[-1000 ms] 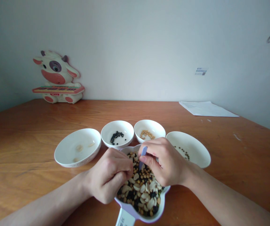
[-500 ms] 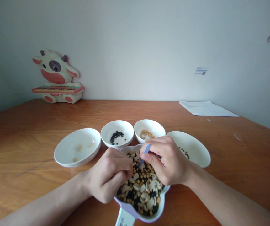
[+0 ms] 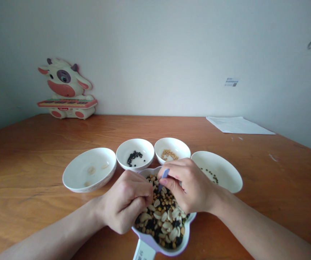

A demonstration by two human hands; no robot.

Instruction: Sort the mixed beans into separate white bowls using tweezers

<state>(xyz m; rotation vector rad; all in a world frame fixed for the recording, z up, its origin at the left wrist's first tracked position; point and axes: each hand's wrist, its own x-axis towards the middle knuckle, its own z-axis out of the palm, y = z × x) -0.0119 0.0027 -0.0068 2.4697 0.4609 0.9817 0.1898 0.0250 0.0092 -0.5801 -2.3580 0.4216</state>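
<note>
My right hand (image 3: 191,186) is closed around purple tweezers (image 3: 165,173), whose tip points down into a lavender pan-shaped dish (image 3: 184,243) with a handle. Peanut halves (image 3: 166,224), yellow beans (image 3: 167,198) and dark beans (image 3: 151,224) are mixed in this dish. Over its left rim, my left hand (image 3: 129,200) has its fingers curled tight; whatever they may hold is hidden. Just behind stand a white bowl (image 3: 122,150) with black beans (image 3: 134,157) and another white bowl (image 3: 187,146) with yellow beans (image 3: 168,154).
A wide white bowl (image 3: 74,173) with a few pale pieces sits left. To the right, another wide bowl (image 3: 229,173) holds small dark green beans (image 3: 211,174). A cow toy keyboard (image 3: 65,90) and paper (image 3: 238,125) lie at the back of the wooden table (image 3: 22,162).
My right hand has shifted slightly left with the tweezers, their tip moving a little left and up among the beans. The left hand stays in place.
</note>
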